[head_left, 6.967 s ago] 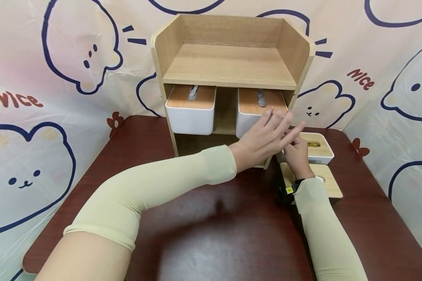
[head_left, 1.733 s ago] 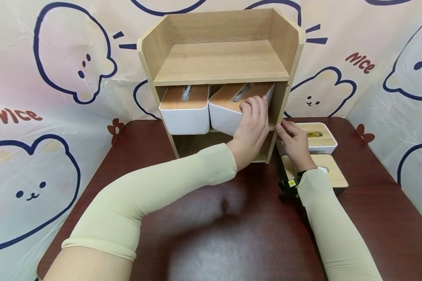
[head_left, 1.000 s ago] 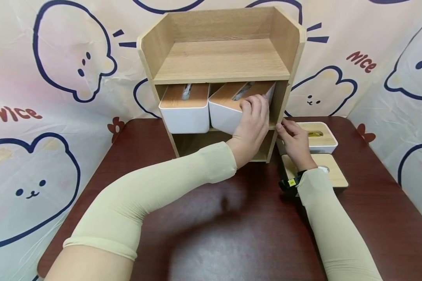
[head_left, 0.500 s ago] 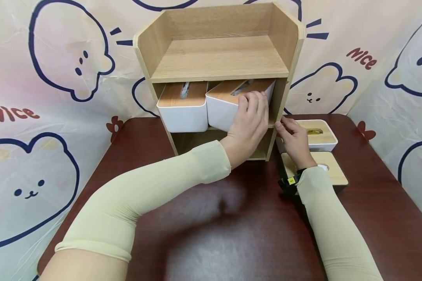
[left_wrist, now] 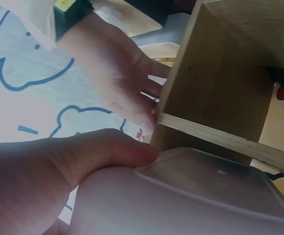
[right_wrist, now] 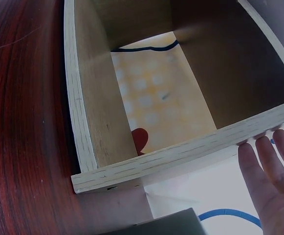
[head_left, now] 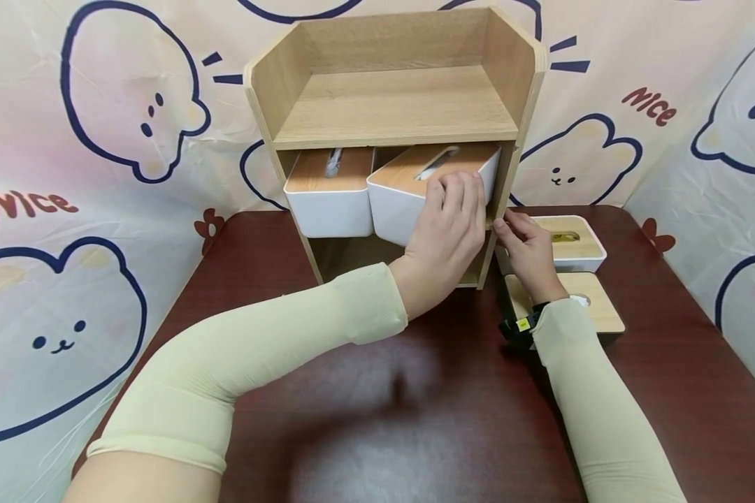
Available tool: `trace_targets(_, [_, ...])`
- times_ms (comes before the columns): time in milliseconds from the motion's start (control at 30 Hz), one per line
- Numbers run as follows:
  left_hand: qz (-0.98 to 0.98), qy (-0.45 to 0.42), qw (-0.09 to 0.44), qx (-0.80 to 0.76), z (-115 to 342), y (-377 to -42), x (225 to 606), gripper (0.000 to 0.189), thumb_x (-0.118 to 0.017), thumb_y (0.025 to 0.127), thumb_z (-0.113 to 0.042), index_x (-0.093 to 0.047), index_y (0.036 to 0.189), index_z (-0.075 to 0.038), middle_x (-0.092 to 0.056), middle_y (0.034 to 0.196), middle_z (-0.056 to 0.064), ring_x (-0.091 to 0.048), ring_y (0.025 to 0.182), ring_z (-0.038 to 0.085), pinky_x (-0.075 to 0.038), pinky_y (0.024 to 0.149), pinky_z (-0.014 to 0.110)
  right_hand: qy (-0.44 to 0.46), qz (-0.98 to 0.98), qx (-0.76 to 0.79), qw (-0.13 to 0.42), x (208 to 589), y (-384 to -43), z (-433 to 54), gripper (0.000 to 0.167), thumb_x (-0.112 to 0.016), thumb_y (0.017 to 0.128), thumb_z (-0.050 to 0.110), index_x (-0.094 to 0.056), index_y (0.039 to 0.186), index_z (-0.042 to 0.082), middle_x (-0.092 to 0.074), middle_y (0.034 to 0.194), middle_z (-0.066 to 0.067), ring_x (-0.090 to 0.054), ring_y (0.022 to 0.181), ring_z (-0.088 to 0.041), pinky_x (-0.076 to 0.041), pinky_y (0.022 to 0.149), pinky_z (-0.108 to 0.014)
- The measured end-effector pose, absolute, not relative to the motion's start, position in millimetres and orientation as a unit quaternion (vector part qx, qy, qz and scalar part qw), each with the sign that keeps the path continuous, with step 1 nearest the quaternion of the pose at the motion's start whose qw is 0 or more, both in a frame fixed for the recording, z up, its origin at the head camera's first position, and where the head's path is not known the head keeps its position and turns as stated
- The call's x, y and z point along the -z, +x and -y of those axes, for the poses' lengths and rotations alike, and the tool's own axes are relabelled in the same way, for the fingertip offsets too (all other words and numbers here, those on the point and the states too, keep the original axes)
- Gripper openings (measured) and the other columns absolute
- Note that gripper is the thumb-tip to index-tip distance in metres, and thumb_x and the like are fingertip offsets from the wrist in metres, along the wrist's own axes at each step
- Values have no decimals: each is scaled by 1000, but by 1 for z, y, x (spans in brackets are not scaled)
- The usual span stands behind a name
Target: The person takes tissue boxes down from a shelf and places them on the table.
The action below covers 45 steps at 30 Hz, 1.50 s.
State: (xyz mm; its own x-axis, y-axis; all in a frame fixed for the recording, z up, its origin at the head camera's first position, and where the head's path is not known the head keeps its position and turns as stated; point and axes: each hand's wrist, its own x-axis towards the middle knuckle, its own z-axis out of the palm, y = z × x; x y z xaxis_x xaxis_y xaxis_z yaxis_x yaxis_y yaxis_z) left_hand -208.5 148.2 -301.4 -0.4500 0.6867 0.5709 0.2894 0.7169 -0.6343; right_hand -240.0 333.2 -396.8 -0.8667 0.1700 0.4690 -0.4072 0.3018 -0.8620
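Observation:
A white tissue box with a wood-look lid sits turned at an angle in the middle compartment of the wooden shelf unit. My left hand grips its right front corner, fingertips at the lid's edge; the left wrist view shows the thumb against the box's underside. Beside it stands another white tissue box, facing straight out. My right hand touches the outer face of the unit's right side panel near its front edge. In the right wrist view, straight fingers rest against that panel.
Right of the unit, a white tissue box with a pale wood lid stands behind a dark one with a similar lid on the red-brown table. A printed bear curtain hangs behind.
The left hand, spread in front of the right-hand tissue box earlier, now grips it. That box has turned and moved left against its neighbour. Just now it shifts slightly outward. The right hand stays.

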Motion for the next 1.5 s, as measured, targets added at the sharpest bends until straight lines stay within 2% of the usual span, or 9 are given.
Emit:
trace_targets(333, [810,-311,447,-218,-135,-197,299,44,-24,99,-4,-46,134,11,-54,118,20,-48,102,32,-37,86,41,60,779,-577,238,394,-238,-333,39,-59,99,18,-58,132,-3,-61,119,-13,-58,98,-4,-48,82,-18])
trace_targets(467, [804,-319,451,-218,-128,-197,297,44,-26,99,-5,-46,136,9,-54,121,21,-48,105,32,-37,88,42,58,775,-584,233,395,-238,-332,40,-59,99,18,-57,132,-3,-60,119,-11,-58,99,-5,-49,82,-18])
trace_targets(767, [778,-338,495,-191,-117,-199,299,39,-32,100,-6,-51,131,7,-56,116,19,-49,101,31,-38,84,40,58,776,-583,233,396,-239,-333,40,-59,99,20,-58,132,-2,-61,117,-7,-58,98,-6,-48,81,-18])
trace_targets(1100, [754,-383,494,-204,-100,-196,302,41,-34,99,-7,-47,136,8,-53,124,20,-45,113,30,-34,89,39,41,773,-591,227,418,-259,-347,40,-61,98,26,-60,134,9,-60,123,-5,-58,103,-10,-50,83,-20])
trace_targets(1200, [749,-390,500,-191,-97,-193,303,41,-36,99,-7,-47,136,7,-53,126,20,-45,112,30,-35,87,39,34,772,-594,224,418,-259,-348,38,-61,98,25,-62,132,8,-60,121,-3,-58,102,-11,-51,81,-22])
trace_targets(1500, [748,-403,500,-169,-87,-190,306,41,-38,98,-8,-48,136,5,-54,127,20,-47,110,31,-37,87,40,28,774,-592,222,417,-259,-347,28,-59,98,10,-67,118,-7,-61,106,4,-55,96,-12,-49,77,-21])
